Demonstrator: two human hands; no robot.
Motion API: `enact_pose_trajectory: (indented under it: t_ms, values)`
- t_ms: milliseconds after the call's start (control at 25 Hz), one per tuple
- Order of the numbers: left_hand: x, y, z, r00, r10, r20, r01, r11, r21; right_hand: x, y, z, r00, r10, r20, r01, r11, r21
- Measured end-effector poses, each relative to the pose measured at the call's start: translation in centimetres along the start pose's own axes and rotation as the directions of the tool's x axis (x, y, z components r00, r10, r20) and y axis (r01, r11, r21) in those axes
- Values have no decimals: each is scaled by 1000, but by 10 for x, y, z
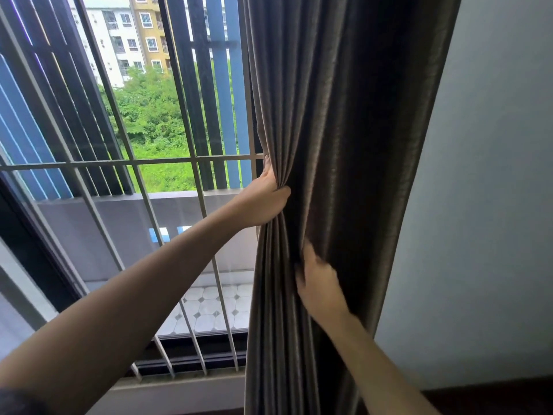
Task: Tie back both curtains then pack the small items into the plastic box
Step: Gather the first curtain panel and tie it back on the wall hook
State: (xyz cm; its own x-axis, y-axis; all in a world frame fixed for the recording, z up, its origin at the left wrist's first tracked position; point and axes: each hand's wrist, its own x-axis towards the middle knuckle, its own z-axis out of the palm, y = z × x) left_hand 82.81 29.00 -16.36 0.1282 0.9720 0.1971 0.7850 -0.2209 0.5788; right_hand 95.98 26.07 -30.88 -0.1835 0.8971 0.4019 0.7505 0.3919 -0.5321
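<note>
Dark grey-brown curtain [344, 145] hanging at right of barred window [134, 163], beside pale wall [493, 205], folds gathered at mid-height. Left hand [263, 202] clenched around leading-edge folds. Right hand [317, 283] lower, pressed into folds, blurred; finger grip cannot be told.

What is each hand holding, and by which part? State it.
The left hand grips the curtain by its window-side edge, folds bunched in its fingers. The right hand lies lower on the front folds; whether it grips cannot be told.
</note>
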Motion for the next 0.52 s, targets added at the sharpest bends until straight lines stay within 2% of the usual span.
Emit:
enact_pose_trajectory:
  t_ms: [360, 440, 520]
  values:
    - [3, 13, 10, 994, 39, 105, -16, 977, -212, -3, -5, 1, 984, -61, 170, 47, 995, 84]
    - [4, 15, 14, 994, 86, 74, -73, 984, -164, -6, -13, 0, 974, -53, 221, 35, 996, 86]
    - [9, 14, 19, 992, 124, -21, -124, 992, 1, -7, -17, -4, 950, -22, 312, -1, 997, 74]
